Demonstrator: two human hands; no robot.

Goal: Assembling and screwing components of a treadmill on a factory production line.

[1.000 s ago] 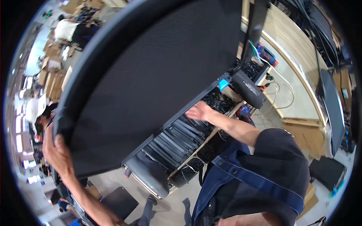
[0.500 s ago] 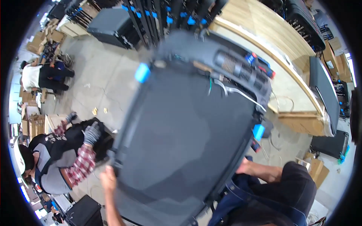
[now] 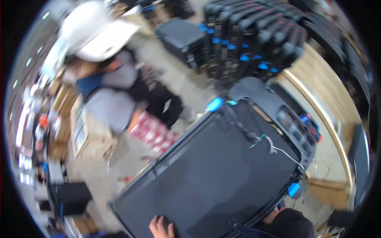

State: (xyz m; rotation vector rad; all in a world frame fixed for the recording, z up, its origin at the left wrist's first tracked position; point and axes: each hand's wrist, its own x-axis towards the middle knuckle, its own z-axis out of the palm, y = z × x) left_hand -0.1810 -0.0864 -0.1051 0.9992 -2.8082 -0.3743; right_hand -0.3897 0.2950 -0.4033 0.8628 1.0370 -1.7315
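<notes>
A treadmill deck (image 3: 222, 170) with a dark flat belt lies tilted across the front of the view. At its far end sits a grey motor cover (image 3: 295, 131) with loose white and black wires beside it. Blue pieces mark its far corners, one (image 3: 214, 104) at the left and one (image 3: 293, 189) at the right. My left hand (image 3: 160, 227) rests on the belt near the close end, fingers apart, gripping nothing. Beside the right rail, a little of my right hand (image 3: 271, 217) shows; its fingers are hidden.
A co-worker in a white cap (image 3: 95, 31) bends close by the left rail, a checked sleeve (image 3: 154, 133) near it. Several upright black frames (image 3: 254, 31) stand at the back. A wooden bench (image 3: 329, 79) is at the right; a wooden crate (image 3: 89, 131) is at the left.
The view has swung left, so the treadmill appears farther right and turned. My left hand has gone from the left rail onto the belt. The co-worker appears much closer.
</notes>
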